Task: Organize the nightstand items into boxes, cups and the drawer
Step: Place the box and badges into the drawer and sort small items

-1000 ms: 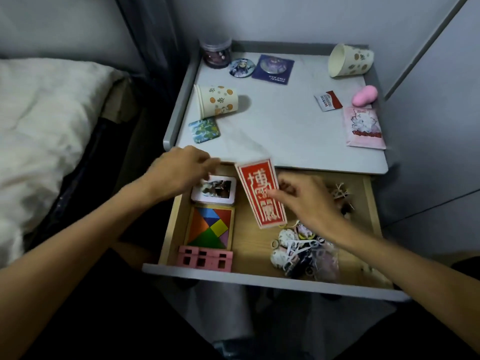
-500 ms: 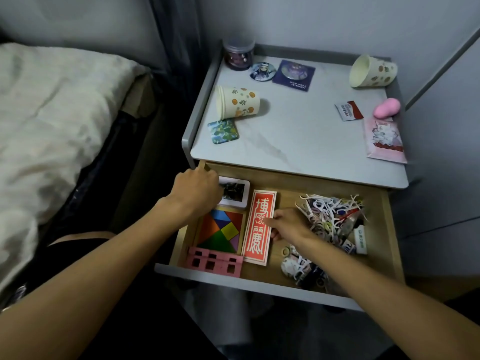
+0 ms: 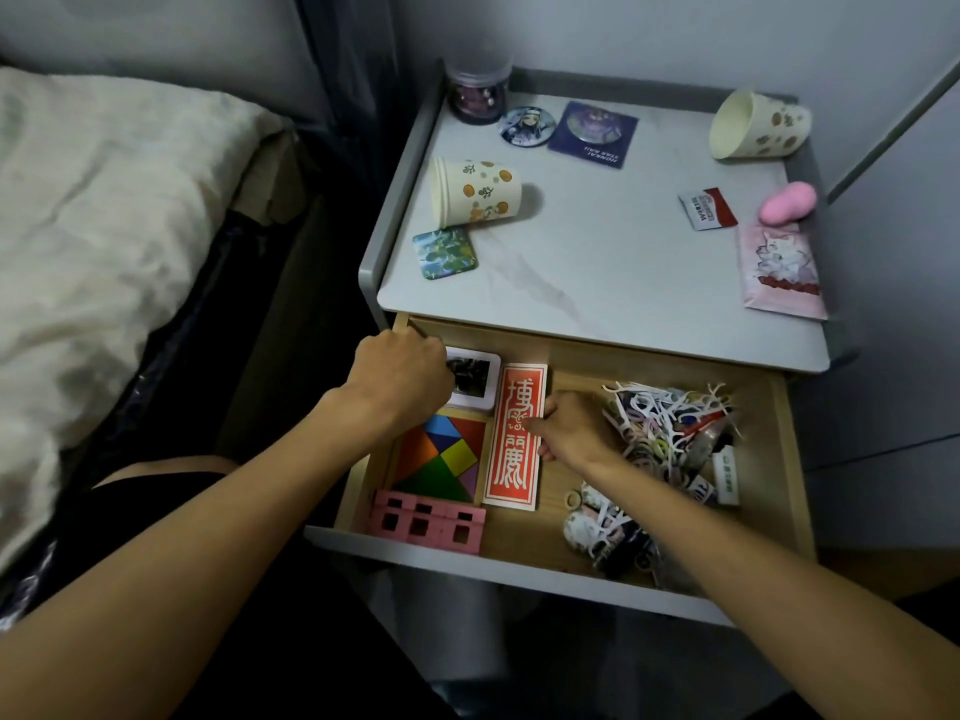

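The nightstand drawer [image 3: 779, 439] stands pulled out. A red card with white characters [image 3: 514, 449] lies flat in it, and my right hand [image 3: 571, 428] pinches its right edge. My left hand [image 3: 402, 374] is curled over the left side of a white framed photo [image 3: 475, 376] at the drawer's back left. A coloured tangram puzzle [image 3: 441, 454] and a pink block piece [image 3: 428, 522] sit in front of the photo. On the nightstand top [image 3: 597, 262], two paper cups lie on their sides: one at the left [image 3: 475, 192] and one at the back right [image 3: 756, 126].
Tangled floss picks and small items [image 3: 670, 423] fill the drawer's right side. On top lie a green tile [image 3: 445, 252], round badge [image 3: 526, 126], dark blue card [image 3: 594, 133], clear jar [image 3: 477, 90], red-white sachet [image 3: 706, 207], pink object [image 3: 787, 202] and pink packet [image 3: 782, 272]. A bed [image 3: 104, 226] is left.
My right hand has lowered the red card from above the drawer front to lie flat beside the tangram. My left hand stayed at the framed photo.
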The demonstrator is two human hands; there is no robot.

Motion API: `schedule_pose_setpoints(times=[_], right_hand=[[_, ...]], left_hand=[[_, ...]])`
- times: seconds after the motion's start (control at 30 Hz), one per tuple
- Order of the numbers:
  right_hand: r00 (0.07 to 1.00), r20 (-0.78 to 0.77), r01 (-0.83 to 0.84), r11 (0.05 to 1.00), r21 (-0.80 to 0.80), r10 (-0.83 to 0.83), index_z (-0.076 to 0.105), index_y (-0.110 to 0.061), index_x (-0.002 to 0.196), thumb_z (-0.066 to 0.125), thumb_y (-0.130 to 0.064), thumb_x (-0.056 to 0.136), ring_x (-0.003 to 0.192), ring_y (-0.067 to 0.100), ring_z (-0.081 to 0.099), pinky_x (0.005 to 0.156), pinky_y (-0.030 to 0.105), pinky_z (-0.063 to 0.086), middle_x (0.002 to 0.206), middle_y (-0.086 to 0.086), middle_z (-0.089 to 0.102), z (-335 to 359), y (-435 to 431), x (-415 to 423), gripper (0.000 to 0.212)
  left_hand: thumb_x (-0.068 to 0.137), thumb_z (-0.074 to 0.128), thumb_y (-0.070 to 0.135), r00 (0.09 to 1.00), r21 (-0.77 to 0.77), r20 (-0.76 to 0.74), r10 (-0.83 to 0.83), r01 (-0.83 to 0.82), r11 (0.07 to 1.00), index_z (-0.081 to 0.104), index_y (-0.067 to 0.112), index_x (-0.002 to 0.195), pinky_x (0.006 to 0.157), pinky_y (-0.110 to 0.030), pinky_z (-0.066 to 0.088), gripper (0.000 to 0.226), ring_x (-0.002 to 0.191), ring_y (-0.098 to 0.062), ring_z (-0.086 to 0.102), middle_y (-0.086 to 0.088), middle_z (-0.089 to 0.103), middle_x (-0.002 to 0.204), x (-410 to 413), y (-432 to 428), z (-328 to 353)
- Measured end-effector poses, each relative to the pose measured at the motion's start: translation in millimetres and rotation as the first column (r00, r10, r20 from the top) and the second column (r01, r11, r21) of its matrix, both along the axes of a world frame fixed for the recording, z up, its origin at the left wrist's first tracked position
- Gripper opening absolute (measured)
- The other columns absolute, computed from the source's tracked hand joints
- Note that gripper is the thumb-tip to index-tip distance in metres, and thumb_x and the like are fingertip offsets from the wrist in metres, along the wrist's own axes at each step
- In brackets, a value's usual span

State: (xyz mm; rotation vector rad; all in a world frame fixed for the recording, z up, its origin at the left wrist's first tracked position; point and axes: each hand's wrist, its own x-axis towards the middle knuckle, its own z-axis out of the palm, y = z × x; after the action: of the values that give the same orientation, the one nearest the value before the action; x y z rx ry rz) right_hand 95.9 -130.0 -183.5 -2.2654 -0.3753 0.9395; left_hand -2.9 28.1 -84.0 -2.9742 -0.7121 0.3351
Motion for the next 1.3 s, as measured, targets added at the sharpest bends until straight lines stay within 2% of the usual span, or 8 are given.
schedule_pose_setpoints(times=[0.1, 0.27, 0.37, 0.47, 0.7, 0.83, 1.07, 1.3], right_hand=[[0.989, 0.135, -0.055, 0.998, -0.038, 0.060, 0.072, -0.008, 0.096, 0.068, -0.011, 0.090, 0.074, 0.018, 0.071, 0.069, 0.029, 0.058, 0.091, 0.007, 0.074, -4, 1, -4, 0.007], [0.981, 0.180, -0.062, 0.995, -0.083, 0.077, 0.064, -0.007, 0.103, 0.072, -0.011, 0.088, 0.066, 0.009, 0.066, 0.050, 0.012, 0.047, 0.092, 0.007, 0.073, -14, 0, -4, 0.018], [0.976, 0.207, -0.051, 0.993, -0.103, 0.072, 0.053, -0.010, 0.113, 0.077, -0.021, 0.083, 0.076, 0.014, 0.068, 0.062, 0.026, 0.058, 0.096, 0.003, 0.068, -19, -1, -4, 0.040], [0.959, 0.259, -0.091, 0.991, -0.098, 0.113, 0.056, -0.018, 0.106, 0.076, -0.020, 0.084, 0.079, 0.012, 0.067, 0.071, 0.034, 0.060, 0.097, -0.001, 0.067, -15, -4, -4, 0.030], [0.953, 0.218, -0.214, 0.977, -0.002, 0.209, 0.067, -0.017, 0.108, 0.068, -0.015, 0.090, 0.087, 0.008, 0.061, 0.066, 0.013, 0.042, 0.096, -0.008, 0.063, 9, -15, 0, 0.018], [0.944, 0.232, -0.256, 0.964, 0.071, 0.234, 0.069, -0.024, 0.096, 0.066, -0.014, 0.091, 0.081, 0.010, 0.066, 0.077, 0.028, 0.055, 0.088, -0.007, 0.069, 48, -32, 14, 0.012], [0.900, 0.427, -0.179, 0.967, 0.182, 0.087, 0.071, -0.025, 0.095, 0.064, -0.010, 0.091, 0.077, -0.003, 0.061, 0.068, 0.011, 0.046, 0.087, -0.010, 0.069, 119, -72, 64, 0.016], [0.736, 0.672, 0.010, 0.992, -0.128, 0.079, 0.048, -0.013, 0.139, 0.057, -0.029, 0.096, 0.132, 0.030, 0.039, 0.107, 0.042, 0.036, 0.144, 0.012, 0.044, 125, -104, 166, 0.047]], left_hand=[[0.101, 0.044, 0.029, 1.000, 0.021, -0.010, -0.014, 0.015, 1.000, 0.063, 0.012, 0.102, 0.068, -0.033, 0.036, 0.026, 0.094, -0.029, 0.064, -0.009, 0.067, 0.104, 1, -2, 0], [0.101, 0.044, 0.030, 1.000, 0.029, -0.007, -0.009, 0.010, 1.000, 0.064, 0.012, 0.100, 0.067, -0.032, 0.037, 0.026, 0.084, -0.025, 0.061, -0.007, 0.064, 0.095, 2, -3, -1], [0.101, 0.044, 0.029, 1.000, 0.032, -0.007, -0.004, 0.004, 0.999, 0.064, 0.011, 0.101, 0.067, -0.032, 0.037, 0.026, 0.077, -0.022, 0.054, -0.007, 0.066, 0.098, 2, -3, -2], [0.102, 0.044, 0.030, 0.999, 0.038, -0.033, -0.021, 0.022, 0.999, 0.063, 0.011, 0.104, 0.068, -0.032, 0.037, 0.027, 0.079, -0.021, 0.054, -0.007, 0.065, 0.101, 3, -4, -1], [0.102, 0.043, 0.028, 0.999, 0.089, -0.040, 0.034, -0.030, 0.996, 0.060, 0.014, 0.096, 0.067, -0.033, 0.036, 0.023, 0.078, -0.023, 0.056, -0.005, 0.063, 0.097, 7, -3, -4], [0.100, 0.043, 0.027, 0.996, 0.117, 0.094, 0.002, -0.013, 0.993, 0.057, 0.014, 0.098, 0.063, -0.033, 0.032, 0.019, 0.084, -0.031, 0.063, -0.009, 0.067, 0.095, 11, -12, 7], [0.098, 0.049, 0.040, 0.954, -0.270, 0.300, -0.005, 0.090, 0.959, 0.053, 0.026, 0.121, 0.079, -0.040, 0.051, 0.027, 0.092, -0.025, 0.065, 0.002, 0.073, 0.105, 38, -24, 34], [0.097, 0.056, 0.037, 0.942, -0.454, 0.330, -0.066, 0.220, 0.863, 0.053, 0.023, 0.131, 0.090, -0.041, 0.052, 0.037, 0.109, -0.021, 0.061, -0.003, 0.064, 0.128, 78, -35, 43]])
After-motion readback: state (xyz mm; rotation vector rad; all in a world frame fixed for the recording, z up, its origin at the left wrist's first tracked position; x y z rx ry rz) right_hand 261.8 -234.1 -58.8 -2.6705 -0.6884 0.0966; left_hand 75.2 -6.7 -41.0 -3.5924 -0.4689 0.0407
